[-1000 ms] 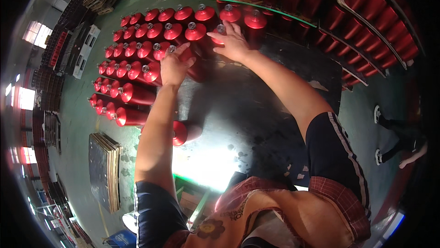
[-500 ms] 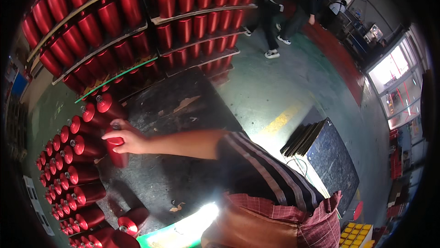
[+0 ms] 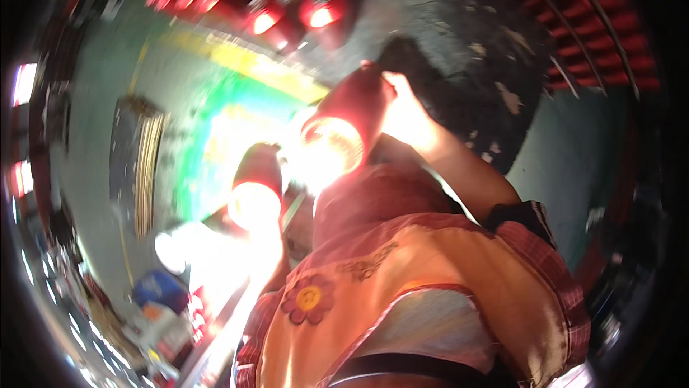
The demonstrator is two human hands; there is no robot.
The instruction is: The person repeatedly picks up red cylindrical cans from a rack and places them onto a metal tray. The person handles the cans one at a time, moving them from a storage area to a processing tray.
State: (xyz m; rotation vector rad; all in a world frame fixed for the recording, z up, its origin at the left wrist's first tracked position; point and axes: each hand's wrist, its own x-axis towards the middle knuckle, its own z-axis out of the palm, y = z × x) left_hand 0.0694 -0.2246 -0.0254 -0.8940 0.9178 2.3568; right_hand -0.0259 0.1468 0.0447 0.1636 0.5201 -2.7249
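Note:
In front of my body, my right hand (image 3: 408, 110) is closed on the side of a red metal cylinder (image 3: 353, 105), its pale, brightly lit round end tilted toward me. A second, smaller-looking red cylinder (image 3: 258, 169) stands at its left, with its lit end also facing me. My left hand (image 3: 268, 243) meets that one from below; its fingers are washed out by glare but appear wrapped round it. Beyond them, more red cylinders with narrow necks (image 3: 326, 16) stand on the dark, scuffed tabletop (image 3: 452, 36).
Racks of red cylinders (image 3: 603, 29) rise at the far right. Strong glare covers the green floor (image 3: 208, 137) left of my hands. A stack of thin boards (image 3: 147, 173) stands at the left, with a blue container (image 3: 158, 289) nearer me.
My view has swung round and down toward my body. The right hand has gone from the rows on the table to in front of me, holding a cylinder; my left hand has come into view.

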